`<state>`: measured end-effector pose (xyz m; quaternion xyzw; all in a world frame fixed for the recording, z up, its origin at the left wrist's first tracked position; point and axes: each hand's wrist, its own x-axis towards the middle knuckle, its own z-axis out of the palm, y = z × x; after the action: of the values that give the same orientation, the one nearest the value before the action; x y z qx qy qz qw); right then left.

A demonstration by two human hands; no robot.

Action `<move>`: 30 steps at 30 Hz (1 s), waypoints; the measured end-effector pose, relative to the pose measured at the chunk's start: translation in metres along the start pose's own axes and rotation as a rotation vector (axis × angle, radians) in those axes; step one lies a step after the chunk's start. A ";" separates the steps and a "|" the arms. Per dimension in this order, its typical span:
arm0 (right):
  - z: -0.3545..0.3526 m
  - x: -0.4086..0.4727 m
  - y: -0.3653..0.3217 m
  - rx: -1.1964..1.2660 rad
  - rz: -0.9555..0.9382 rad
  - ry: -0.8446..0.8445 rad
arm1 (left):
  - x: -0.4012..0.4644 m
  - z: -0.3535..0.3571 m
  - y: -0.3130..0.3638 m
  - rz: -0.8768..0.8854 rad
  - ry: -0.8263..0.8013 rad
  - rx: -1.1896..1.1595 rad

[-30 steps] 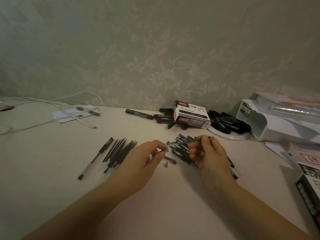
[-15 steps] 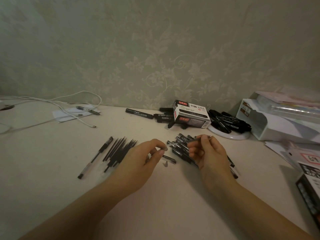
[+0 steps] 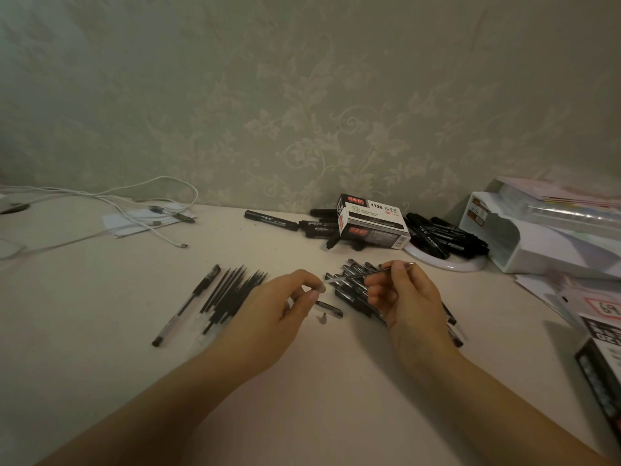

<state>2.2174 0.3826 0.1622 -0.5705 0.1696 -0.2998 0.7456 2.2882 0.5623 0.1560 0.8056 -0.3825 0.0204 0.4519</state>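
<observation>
Carrying everything: the pale bench [image 3: 336,381], which runs back to a patterned wall.
Organiser: a white tray stack [image 3: 524,243] at the far right, against the wall.
Left hand [image 3: 275,317]: low over the middle of the bench, fingers [image 3: 314,284] curled with thumb and forefinger tips close together. I cannot tell whether they grip anything.
Right hand [image 3: 406,297]: raised over the pen pile, fingers [image 3: 400,269] pinching the refill near its middle.
Marker box [image 3: 373,220]: black and white, printed 1120, resting on loose black markers near the wall.
Markers [image 3: 443,235]: a black heap on a white round plate, just right of the box.
Pen pile [image 3: 353,287]: dark pens lying side by side, partly under the right hand.
Spare refills [image 3: 232,294]: a row of thin dark sticks left of the left hand.
Whole pen [image 3: 188,304]: a clear barrel with a black cap, lying just left of the spare refills.
Refill [image 3: 356,276]: held off the bench, tilted, with its metal tip up to the right and its clear end pointing at the left forefinger.
Barrel piece [image 3: 331,310]: a short dark part on the bench, sticking out from under the left fingers.
Tip cone [image 3: 322,318]: a tiny part lying just beside the barrel piece.
</observation>
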 end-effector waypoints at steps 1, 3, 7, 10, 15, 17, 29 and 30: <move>0.000 0.000 0.000 0.001 -0.001 0.000 | 0.000 0.000 0.000 -0.001 0.001 0.000; 0.000 0.000 -0.001 0.003 -0.001 0.004 | 0.000 0.000 0.001 0.001 0.000 0.002; 0.001 0.000 -0.001 0.017 0.005 0.003 | 0.000 -0.001 0.001 0.003 -0.003 0.008; 0.001 0.000 -0.001 0.013 0.008 -0.011 | 0.000 -0.002 0.001 0.004 -0.004 0.019; -0.001 0.002 -0.001 -0.009 -0.018 -0.026 | 0.000 -0.002 0.002 -0.003 -0.008 0.030; -0.001 0.002 -0.001 -0.034 -0.025 -0.033 | 0.000 -0.002 0.002 -0.003 -0.009 0.031; 0.005 -0.016 0.008 -0.735 -0.301 -0.447 | -0.001 -0.003 0.006 0.027 -0.016 0.010; 0.004 -0.015 0.008 -0.816 -0.341 -0.435 | -0.001 -0.003 0.005 0.018 -0.008 0.014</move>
<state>2.2106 0.3968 0.1543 -0.8849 0.0177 -0.2004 0.4200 2.2857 0.5632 0.1609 0.8055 -0.3913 0.0237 0.4444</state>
